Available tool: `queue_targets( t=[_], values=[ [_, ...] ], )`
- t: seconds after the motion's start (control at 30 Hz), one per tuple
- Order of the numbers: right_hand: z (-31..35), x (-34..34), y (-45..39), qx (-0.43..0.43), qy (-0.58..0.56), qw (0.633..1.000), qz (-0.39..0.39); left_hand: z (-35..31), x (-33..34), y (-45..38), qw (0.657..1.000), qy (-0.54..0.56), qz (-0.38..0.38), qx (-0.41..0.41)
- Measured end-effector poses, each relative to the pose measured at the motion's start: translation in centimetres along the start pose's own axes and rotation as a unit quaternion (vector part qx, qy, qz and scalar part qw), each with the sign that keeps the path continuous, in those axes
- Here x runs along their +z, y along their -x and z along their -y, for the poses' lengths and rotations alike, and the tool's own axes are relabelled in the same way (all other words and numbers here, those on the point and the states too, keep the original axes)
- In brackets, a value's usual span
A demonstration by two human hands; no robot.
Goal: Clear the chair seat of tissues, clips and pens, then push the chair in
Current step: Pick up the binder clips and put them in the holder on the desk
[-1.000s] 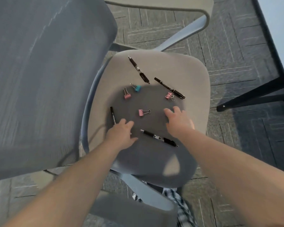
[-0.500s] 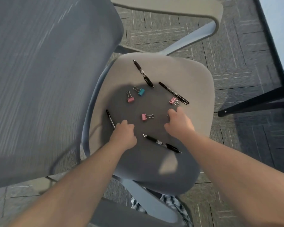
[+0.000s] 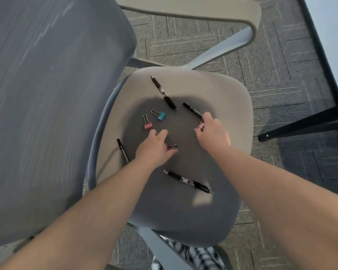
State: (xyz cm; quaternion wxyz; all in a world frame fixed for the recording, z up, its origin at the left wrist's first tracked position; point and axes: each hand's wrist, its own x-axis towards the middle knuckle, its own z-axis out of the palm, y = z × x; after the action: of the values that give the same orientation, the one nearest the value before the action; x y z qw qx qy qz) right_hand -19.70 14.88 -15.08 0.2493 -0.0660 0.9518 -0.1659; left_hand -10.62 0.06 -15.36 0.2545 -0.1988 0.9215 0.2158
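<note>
On the grey chair seat [image 3: 213, 94] lie four black pens and four binder clips. Near the seat's middle, the left hand [image 3: 154, 149] reaches palm down with fingers spread and loose, gripping nothing; a pink clip [image 3: 171, 147] lies just under its thumb side, touching or nearly touching the hand. Toward the right edge, the right hand [image 3: 215, 133] has its fingertips curled down at another pink clip [image 3: 200, 126], and its forefinger lies against the thin black pen [image 3: 192, 110] beside that clip; I cannot tell whether the clip is actually pinched. Another pink clip [image 3: 147, 124] and a teal clip [image 3: 161, 115] sit close together ahead of the left hand, toward the back of the seat. A thicker black pen [image 3: 163, 92] lies diagonally near the seat's rear edge. A slim pen [image 3: 123, 152] rests along the left edge, partly hidden by the left forearm. A further black pen [image 3: 187, 181] lies between the two forearms, toward the front of the seat. The mesh backrest [image 3: 47, 94] fills the left side, one armrest [image 3: 203, 16] curves across the top, and grey carpet [image 3: 281, 65] surrounds the chair.
</note>
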Motion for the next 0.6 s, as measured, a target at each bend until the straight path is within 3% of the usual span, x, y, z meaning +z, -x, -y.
queue_targets(
  t=[0.33, 0.6],
  values=[
    [0.0, 1.9, 0.4, -0.032, 0.035, 0.999, -0.006, 0.0, 1.7, 0.3, 0.999, 0.031, -0.014, 0.028],
    [2.7, 1.5, 0.4, -0.091, -0.013, 0.996, -0.021, 2.1, -1.5, -0.5, 0.983, 0.119, -0.136, -0.044]
  ],
)
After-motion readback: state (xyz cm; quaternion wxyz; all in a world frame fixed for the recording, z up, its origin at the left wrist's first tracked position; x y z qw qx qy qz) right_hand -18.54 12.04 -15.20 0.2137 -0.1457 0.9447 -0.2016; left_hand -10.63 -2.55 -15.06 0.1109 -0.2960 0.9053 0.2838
